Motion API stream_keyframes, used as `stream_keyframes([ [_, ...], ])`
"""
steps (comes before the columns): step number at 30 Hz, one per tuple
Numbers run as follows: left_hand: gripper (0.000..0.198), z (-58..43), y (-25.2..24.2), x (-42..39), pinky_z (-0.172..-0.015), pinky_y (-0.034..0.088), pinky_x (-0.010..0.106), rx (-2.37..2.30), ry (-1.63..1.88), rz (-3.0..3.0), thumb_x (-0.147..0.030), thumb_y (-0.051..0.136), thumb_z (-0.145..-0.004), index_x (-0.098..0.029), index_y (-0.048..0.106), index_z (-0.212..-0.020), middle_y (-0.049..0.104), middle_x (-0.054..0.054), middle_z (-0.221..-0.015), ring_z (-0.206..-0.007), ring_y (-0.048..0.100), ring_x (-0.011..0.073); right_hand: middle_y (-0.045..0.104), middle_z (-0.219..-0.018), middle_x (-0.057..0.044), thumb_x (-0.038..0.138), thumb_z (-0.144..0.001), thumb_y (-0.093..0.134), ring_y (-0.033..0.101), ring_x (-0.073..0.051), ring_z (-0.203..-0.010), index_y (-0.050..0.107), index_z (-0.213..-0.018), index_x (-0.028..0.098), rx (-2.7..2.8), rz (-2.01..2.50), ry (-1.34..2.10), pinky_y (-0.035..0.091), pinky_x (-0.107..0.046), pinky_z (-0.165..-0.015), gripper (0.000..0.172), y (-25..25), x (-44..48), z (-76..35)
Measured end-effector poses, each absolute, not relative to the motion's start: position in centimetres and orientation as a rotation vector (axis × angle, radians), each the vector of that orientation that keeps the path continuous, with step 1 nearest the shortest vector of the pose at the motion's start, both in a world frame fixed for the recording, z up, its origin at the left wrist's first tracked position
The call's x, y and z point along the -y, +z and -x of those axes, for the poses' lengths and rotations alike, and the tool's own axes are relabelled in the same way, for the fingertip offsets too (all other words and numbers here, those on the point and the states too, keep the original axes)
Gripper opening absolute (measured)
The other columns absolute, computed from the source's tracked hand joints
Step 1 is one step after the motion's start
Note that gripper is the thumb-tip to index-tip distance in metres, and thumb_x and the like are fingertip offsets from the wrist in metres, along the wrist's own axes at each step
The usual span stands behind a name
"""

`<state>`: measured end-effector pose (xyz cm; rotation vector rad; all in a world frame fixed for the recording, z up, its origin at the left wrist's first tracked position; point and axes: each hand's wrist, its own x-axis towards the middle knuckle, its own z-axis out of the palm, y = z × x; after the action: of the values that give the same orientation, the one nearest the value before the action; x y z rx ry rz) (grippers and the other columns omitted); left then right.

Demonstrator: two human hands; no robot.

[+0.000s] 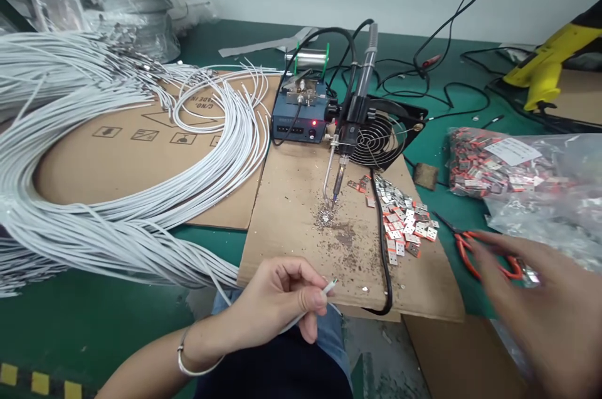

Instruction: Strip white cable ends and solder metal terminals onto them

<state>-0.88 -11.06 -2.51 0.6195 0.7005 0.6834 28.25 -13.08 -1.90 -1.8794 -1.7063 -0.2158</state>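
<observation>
My left hand (286, 298) is closed, pinching a white cable (330, 287) between thumb and fingers near its end. The tip of that cable points up and to the right, with a small greenish bit at it. At the right, my right hand (540, 292) is smeared by motion, its thumb and forefinger apart over a pair of snips (463, 255) with orange-red handles. The snips lie sharp and still on the green table. A soldering iron (350, 129) stands in a holder, its tip pointing down at a cardboard sheet (286, 223) sprinkled with solder bits.
Small metal connector pieces (407, 223) lie heaped beside a black cord (382, 242). Behind are a blue soldering station (298, 120), a solder spool (311, 60) and a fan (376, 142). Bundled white cables (141, 217) fill the left; a bag of connectors (498, 160) lies right.
</observation>
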Motion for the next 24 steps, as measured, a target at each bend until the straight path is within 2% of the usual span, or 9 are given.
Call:
stream_keyframes([
  [1, 0.032, 0.9, -2.4, 11.1, -0.038, 0.042, 0.013, -0.706, 0.668, -0.629, -0.036, 0.08, -0.062, -0.011, 0.06, -0.064, 0.064, -0.001, -0.053, -0.036, 0.057, 0.0069, 0.068, -0.084, -0.011, 0.025, -0.08, 0.061, 0.063, -0.027, -0.077, 0.066, -0.085, 0.021, 1.757, 1.715, -0.058, 0.045, -0.041, -0.073, 0.008, -1.3, 13.0, -26.1],
  [4, 0.033, 0.9, -2.2, 11.3, -0.038, 0.04, 0.013, -0.706, 0.617, -0.672, -0.038, 0.078, -0.064, -0.01, 0.062, -0.065, 0.063, 0.0, -0.052, -0.036, 0.056, 0.006, 0.069, -0.079, -0.002, 0.018, -0.084, 0.06, 0.063, -0.017, -0.072, 0.067, -0.088, 0.026, 1.965, 1.245, 0.733, 0.048, -0.028, -0.063, 0.011, -0.4, 12.5, -20.6],
  [7, 0.033, 1.0, -2.1, 11.5, -0.038, 0.038, 0.013, -0.701, 0.607, -0.7, -0.04, 0.076, -0.067, -0.01, 0.063, -0.066, 0.062, 0.0, -0.052, -0.036, 0.055, 0.0059, 0.069, -0.077, -0.001, 0.015, -0.086, 0.057, 0.062, -0.013, -0.069, 0.07, -0.091, 0.024, 1.867, 1.023, 1.097, 0.048, -0.023, -0.059, 0.017, -0.4, 12.3, -17.7],
  [11, 0.035, 1.1, -2.2, 11.6, -0.037, 0.037, 0.014, -0.676, 0.614, -0.712, -0.043, 0.074, -0.067, -0.01, 0.061, -0.064, 0.062, 0.0, -0.053, -0.036, 0.053, 0.0058, 0.068, -0.073, 0.0, 0.011, -0.085, 0.057, 0.061, -0.011, -0.067, 0.072, -0.091, 0.025, 1.768, 0.949, 1.201, 0.047, -0.022, -0.058, 0.021, -0.7, 12.3, -17.0],
  [20, 0.039, 1.4, -1.4, 11.4, -0.037, 0.031, 0.015, -0.764, 0.542, -0.861, -0.048, 0.07, -0.069, -0.011, 0.059, -0.062, 0.057, -0.001, -0.051, -0.036, 0.046, 0.0043, 0.064, -0.066, -0.001, 0.009, -0.082, 0.059, 0.055, -0.011, -0.059, 0.073, -0.093, 0.024, 1.876, 0.927, 1.151, 0.042, -0.023, -0.051, 0.023, -0.6, 12.4, -17.4],
  [24, 0.031, 1.5, -0.9, 11.3, -0.038, 0.03, 0.016, -0.769, 0.518, -0.972, -0.039, 0.063, -0.077, -0.012, 0.058, -0.062, 0.055, -0.002, -0.052, -0.037, 0.042, 0.0035, 0.061, -0.06, -0.002, 0.01, -0.081, 0.059, 0.053, -0.012, -0.056, 0.075, -0.089, 0.021, 1.772, 0.936, 1.167, 0.04, -0.023, -0.049, 0.021, -0.8, 12.7, -17.1],
])
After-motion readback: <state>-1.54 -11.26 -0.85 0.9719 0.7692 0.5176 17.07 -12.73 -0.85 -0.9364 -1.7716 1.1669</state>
